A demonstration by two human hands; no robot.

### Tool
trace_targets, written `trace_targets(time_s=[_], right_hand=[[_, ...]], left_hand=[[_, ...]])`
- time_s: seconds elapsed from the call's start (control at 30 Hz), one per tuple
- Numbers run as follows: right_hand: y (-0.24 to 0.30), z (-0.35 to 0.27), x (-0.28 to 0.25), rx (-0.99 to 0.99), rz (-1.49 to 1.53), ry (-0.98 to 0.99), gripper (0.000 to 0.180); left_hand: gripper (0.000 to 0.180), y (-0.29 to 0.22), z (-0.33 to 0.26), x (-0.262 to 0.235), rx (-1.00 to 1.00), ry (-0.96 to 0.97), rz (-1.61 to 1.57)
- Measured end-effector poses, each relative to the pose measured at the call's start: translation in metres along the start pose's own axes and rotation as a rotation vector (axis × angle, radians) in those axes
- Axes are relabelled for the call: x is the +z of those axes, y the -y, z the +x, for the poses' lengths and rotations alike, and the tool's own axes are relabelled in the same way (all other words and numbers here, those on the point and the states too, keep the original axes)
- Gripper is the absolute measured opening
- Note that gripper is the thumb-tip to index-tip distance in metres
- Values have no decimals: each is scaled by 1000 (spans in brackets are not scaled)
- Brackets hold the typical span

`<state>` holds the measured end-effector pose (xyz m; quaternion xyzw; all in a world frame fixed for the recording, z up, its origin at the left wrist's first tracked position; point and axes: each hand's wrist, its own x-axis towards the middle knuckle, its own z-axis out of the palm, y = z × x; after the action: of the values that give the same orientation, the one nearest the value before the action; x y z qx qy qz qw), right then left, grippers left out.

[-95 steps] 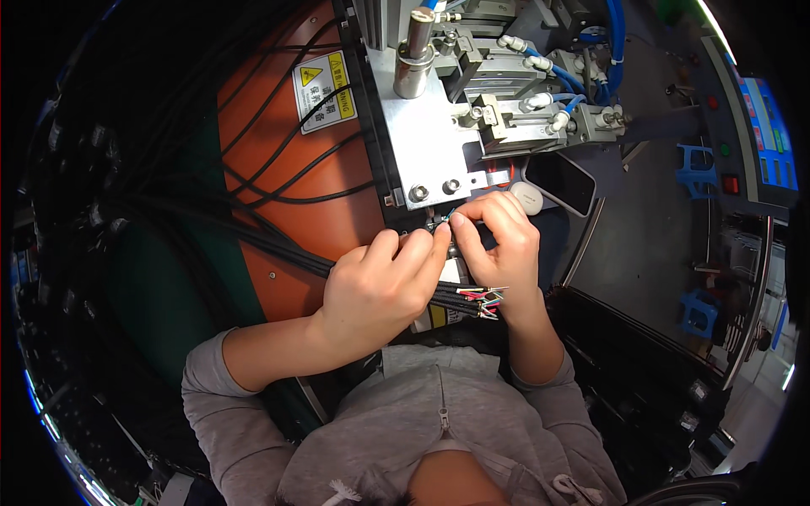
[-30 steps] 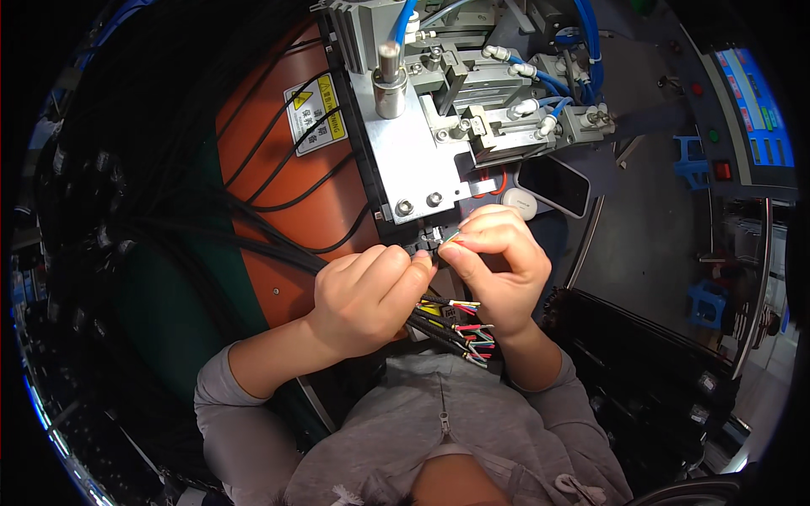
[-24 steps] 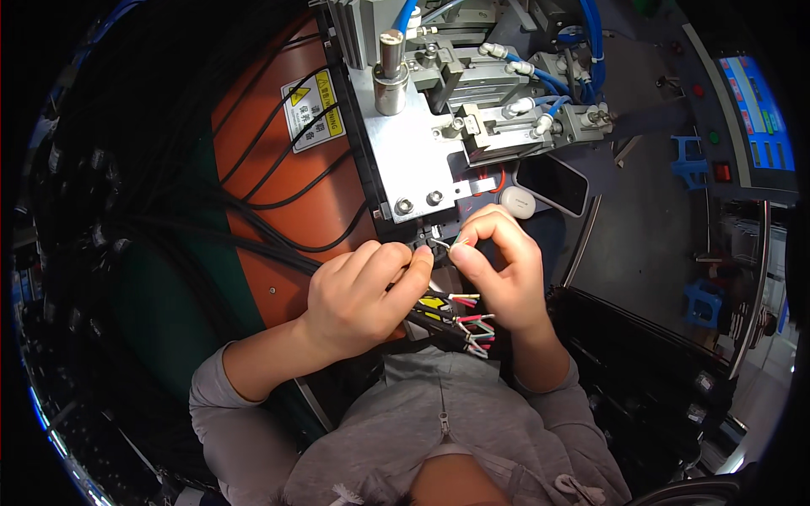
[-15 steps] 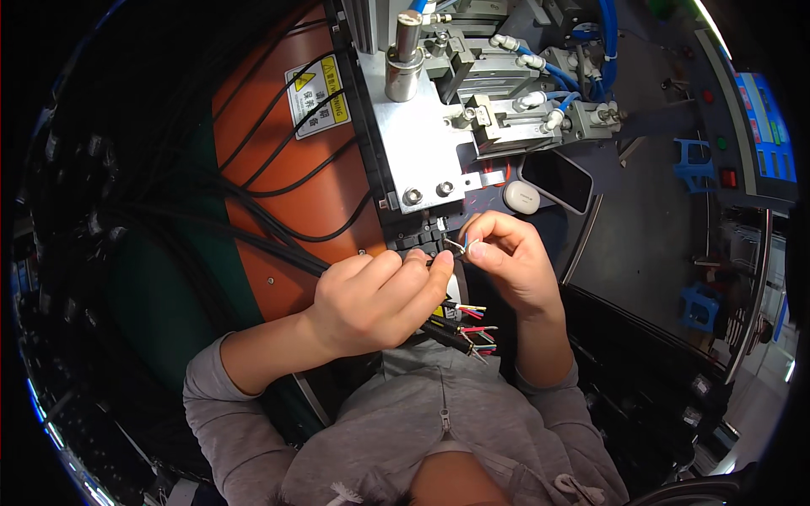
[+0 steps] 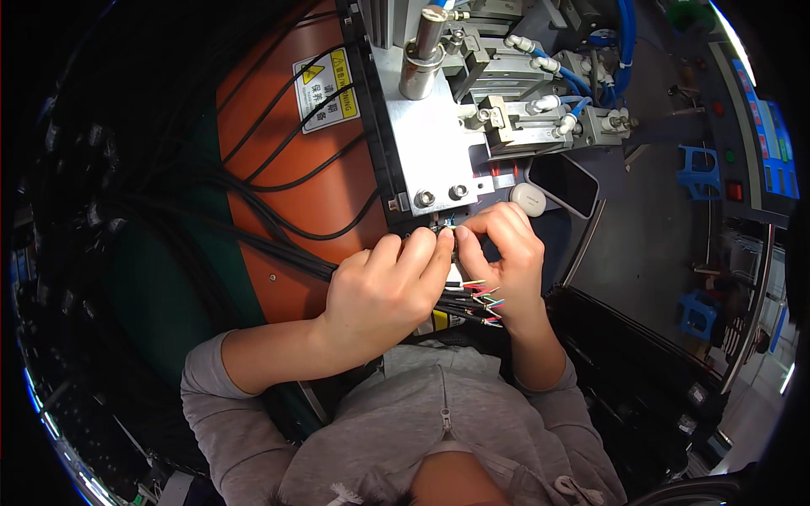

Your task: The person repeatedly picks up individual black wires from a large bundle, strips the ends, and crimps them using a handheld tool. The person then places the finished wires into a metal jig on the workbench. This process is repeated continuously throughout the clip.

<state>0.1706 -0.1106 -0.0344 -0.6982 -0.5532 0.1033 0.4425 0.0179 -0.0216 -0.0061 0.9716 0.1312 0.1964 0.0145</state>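
Observation:
My left hand (image 5: 384,282) is closed, its thumb and fingertips pinching the end of a black cable that is mostly hidden under it. Thin coloured wires (image 5: 450,223) stick out at the fingertips, just below the front edge of the machine's metal plate (image 5: 434,160). My right hand (image 5: 510,257) pinches at these wires, its thumb and forefinger almost touching the left fingertips. Below the hands, several more black cables (image 5: 460,301) end in stripped red, white, blue and green wires. Where exactly the held wires sit is hidden by my fingers.
Black cables (image 5: 287,249) run in from the left over an orange surface (image 5: 312,177) with a warning label (image 5: 326,90). Pneumatic cylinders (image 5: 531,118) with blue hoses stand behind the plate. A phone (image 5: 563,184) and a white rounded case (image 5: 528,199) lie right of the machine.
Both hands have moved up toward the metal plate, and their fingertips have come together. The fanned wires are now at the plate's edge. The whole view has shifted slightly.

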Motion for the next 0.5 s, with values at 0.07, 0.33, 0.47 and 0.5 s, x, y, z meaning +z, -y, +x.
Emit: trace_targets(time_s=[0.07, 0.33, 0.47, 0.5], right_hand=[[-3, 2, 6, -38, 6, -83, 6], [-16, -5, 14, 557, 598, 40, 9], [-17, -3, 11, 550, 492, 70, 11], [-14, -1, 11, 482, 454, 53, 11]], left_hand=[[32, 0, 0, 0, 10, -5, 13], [27, 9, 2, 7, 32, -97, -57], [25, 12, 5, 6, 39, -108, -44], [24, 12, 5, 6, 33, -97, -49]])
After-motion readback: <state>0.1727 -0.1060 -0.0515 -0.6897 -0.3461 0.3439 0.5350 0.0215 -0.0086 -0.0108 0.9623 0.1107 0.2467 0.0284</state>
